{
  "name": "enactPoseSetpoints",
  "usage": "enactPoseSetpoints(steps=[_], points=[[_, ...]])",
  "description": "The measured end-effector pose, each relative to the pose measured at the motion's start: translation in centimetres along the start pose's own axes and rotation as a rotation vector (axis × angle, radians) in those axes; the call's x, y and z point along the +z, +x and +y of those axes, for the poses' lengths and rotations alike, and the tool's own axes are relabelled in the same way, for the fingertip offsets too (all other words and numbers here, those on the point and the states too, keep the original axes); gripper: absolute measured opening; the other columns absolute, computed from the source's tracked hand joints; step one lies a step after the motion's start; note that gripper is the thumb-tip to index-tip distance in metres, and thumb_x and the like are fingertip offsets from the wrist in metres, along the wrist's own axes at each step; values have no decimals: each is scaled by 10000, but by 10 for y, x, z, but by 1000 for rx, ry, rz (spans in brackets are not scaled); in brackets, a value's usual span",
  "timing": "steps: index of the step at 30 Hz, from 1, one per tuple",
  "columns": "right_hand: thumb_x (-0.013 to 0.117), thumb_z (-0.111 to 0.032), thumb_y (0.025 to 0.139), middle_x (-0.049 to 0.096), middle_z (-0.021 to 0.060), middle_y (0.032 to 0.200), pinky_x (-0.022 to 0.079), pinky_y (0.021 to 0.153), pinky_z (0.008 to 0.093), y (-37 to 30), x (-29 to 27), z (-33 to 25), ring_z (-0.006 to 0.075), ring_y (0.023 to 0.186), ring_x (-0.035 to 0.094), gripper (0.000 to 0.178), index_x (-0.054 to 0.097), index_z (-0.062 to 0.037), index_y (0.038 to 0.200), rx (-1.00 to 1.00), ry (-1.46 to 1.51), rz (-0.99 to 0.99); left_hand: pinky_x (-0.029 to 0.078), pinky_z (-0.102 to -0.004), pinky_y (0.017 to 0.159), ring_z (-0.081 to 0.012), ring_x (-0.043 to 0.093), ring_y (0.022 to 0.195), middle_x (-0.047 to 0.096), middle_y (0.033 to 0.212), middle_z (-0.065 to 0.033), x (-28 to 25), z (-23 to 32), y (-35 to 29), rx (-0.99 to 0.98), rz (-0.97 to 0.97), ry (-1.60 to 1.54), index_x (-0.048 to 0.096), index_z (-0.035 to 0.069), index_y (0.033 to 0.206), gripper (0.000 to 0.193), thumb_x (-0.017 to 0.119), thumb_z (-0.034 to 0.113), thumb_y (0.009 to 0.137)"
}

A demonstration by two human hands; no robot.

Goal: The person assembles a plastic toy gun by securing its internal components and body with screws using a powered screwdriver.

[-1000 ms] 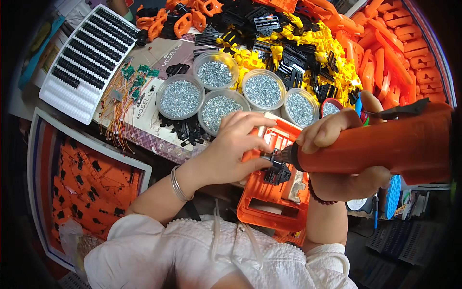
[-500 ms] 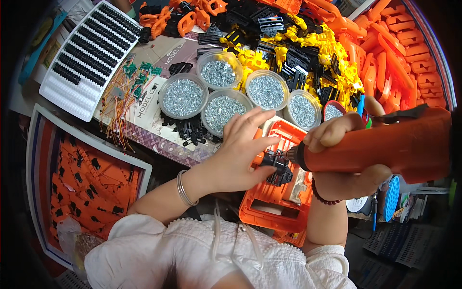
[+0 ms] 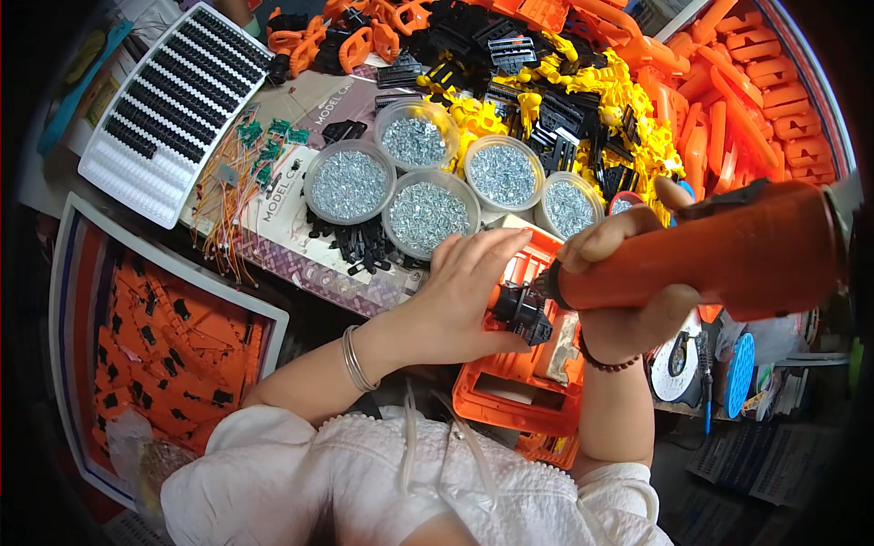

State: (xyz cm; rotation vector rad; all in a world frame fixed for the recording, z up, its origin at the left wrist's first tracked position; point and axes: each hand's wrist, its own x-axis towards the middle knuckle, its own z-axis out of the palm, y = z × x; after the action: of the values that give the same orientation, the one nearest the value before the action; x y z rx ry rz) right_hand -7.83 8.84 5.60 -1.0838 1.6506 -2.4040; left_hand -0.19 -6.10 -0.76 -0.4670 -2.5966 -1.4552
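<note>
Electric screwdriver on black part
Right hand (image 3: 628, 291) grips orange electric screwdriver (image 3: 719, 250); left hand (image 3: 469, 296) holds black part (image 3: 521, 314) against orange housing (image 3: 519, 387)

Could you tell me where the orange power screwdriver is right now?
In the head view, right of centre: the right hand grips the orange power screwdriver, its tip on the black part.

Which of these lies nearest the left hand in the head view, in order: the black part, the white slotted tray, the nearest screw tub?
1. black part, touching the left hand.
2. nearest screw tub, just ahead.
3. white slotted tray, far left.
</note>
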Motion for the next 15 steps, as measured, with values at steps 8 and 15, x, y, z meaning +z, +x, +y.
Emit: enactPoseSetpoints(steps=[8, 15], points=[[561, -636, 825, 578, 117, 767, 508, 551, 312, -1, -1, 10, 187, 604, 571, 755, 393, -28, 1240, -45, -109, -36, 504, -314, 709, -264, 649, 788, 646, 850, -127, -25, -30, 56, -215, 90, -385, 579, -10, 1031, 319, 674, 204, 815], [528, -636, 843, 576, 116, 763, 504, 568, 340, -2, 4, -19, 202, 599, 566, 884, 269, 10, 1388, -56, -96, 70, 389, -459, 816, -293, 607, 922, 656, 880, -137, -11, -76, 126, -203, 11, 714, 678, 51, 871, 150, 687, 165, 774]])
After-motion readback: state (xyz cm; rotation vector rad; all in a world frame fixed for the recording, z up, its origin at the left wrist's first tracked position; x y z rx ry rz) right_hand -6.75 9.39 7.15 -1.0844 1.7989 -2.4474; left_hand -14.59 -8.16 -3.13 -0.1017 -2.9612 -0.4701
